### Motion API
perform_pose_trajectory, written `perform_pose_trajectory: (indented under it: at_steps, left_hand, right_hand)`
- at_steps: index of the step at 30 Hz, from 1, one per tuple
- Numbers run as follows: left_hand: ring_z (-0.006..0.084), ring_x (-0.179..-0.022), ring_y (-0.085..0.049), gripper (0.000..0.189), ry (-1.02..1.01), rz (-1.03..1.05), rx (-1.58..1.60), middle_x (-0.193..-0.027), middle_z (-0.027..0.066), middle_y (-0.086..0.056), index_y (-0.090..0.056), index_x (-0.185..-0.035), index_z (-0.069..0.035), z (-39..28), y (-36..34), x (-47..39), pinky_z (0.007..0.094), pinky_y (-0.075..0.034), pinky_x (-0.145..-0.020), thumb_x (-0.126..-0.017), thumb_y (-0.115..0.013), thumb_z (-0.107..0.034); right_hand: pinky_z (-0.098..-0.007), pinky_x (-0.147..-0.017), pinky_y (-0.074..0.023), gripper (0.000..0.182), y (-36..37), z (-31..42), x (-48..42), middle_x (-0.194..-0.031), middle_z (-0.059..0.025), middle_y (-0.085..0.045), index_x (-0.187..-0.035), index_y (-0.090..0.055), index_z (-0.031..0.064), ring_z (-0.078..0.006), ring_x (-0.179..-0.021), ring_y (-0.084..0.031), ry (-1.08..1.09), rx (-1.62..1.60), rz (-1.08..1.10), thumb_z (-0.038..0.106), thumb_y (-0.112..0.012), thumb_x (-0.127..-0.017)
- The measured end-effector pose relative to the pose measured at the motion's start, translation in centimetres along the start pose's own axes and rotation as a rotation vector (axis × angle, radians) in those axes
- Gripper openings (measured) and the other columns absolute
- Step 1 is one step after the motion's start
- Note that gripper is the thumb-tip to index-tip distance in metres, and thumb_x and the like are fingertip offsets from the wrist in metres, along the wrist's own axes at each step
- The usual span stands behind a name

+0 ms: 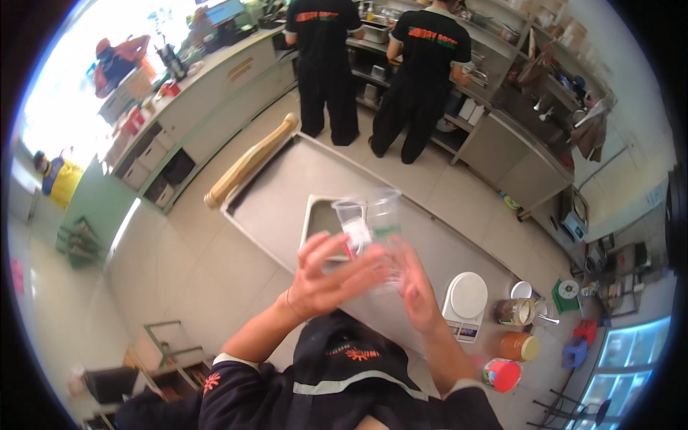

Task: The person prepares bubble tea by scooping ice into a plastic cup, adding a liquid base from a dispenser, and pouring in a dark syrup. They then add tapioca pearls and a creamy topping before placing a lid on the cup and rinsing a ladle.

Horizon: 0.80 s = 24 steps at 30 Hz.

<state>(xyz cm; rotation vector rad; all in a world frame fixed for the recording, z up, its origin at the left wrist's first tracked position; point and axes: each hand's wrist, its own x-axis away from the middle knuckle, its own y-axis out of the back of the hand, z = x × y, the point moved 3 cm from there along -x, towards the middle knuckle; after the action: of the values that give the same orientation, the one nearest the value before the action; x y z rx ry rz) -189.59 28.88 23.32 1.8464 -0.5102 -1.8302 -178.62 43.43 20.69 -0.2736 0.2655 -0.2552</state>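
Observation:
Two clear plastic cups are blurred together in front of me above a steel worktable (279,177). The left-hand cup (349,212) bears a white label, and the right-hand cup (384,207) has green print. My right hand (416,287) is curled around the side of the right-hand cup. Across the cups' lower parts reach the spread, blurred fingers of my left hand (330,274); whether it grips one cannot be told. Behind them a rectangular metal tray (310,215) rests on the table, partly hidden by cups and hand.
Right of my hands stand a white kitchen scale (468,295), a white cup (521,290), a glass jar (516,312), an orange-brown jar (518,345) and a red-lidded jar (504,375). Two co-workers (325,70) face the back shelving (494,70). A counter (215,91) runs along the left.

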Motion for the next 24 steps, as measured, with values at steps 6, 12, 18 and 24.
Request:
perform_pose_trajectory:
  at_steps: [6,12,18,24]
  left_hand:
    - [0.0233,-0.12,-0.057,0.032,0.059,-0.038,-0.072,-0.125,-0.0072,-0.066,-0.073,-0.107,-0.024,-15.7,9.9,1.8,0.0457,-0.039,-0.108,-0.079,-0.071,-0.009]
    - [0.0271,-0.102,-0.058,0.018,0.568,-0.316,-0.304,-0.11,0.0035,-0.061,-0.075,-0.096,-0.019,-32.1,17.8,5.5,0.0434,-0.05,-0.086,-0.079,-0.075,-0.024]
    - [0.0245,-0.107,-0.05,0.029,0.663,-0.36,-0.683,-0.116,0.0022,-0.052,-0.075,-0.104,-0.024,-48.1,23.3,7.4,0.0409,-0.047,-0.084,-0.084,-0.07,-0.044]
    - [0.025,-0.108,-0.049,0.033,0.836,-0.38,-1.031,-0.117,0.0039,-0.05,-0.073,-0.11,-0.024,-64.6,28.3,9.9,0.041,-0.046,-0.085,-0.083,-0.07,-0.042]
  right_hand:
    - [-0.0423,-0.088,-0.0527,0.092,-3.9,3.7,7.4,-0.132,-0.0234,-0.051,-0.151,-0.022,0.0027,-0.0315,-0.105,-0.064,-0.321,-0.62,0.313,0.055,-0.064,-0.087]
    - [-0.0434,-0.071,-0.0577,0.096,-9.2,7.2,19.7,-0.133,-0.0264,-0.05,-0.151,-0.023,0.0037,-0.0375,-0.093,-0.067,-0.612,-0.764,0.69,0.059,-0.065,-0.084]
    - [-0.0455,-0.081,-0.0574,0.094,-14.5,10.7,31.8,-0.134,-0.0257,-0.049,-0.151,-0.024,0.0036,-0.036,-0.111,-0.061,-0.849,-0.687,1.065,0.06,-0.062,-0.087]
    - [-0.0434,-0.091,-0.0526,0.095,-19.8,11.8,46.3,-0.136,-0.0227,-0.05,-0.152,-0.024,0.0039,-0.0351,-0.126,-0.051,-1.071,-0.732,1.371,0.062,-0.059,-0.086]
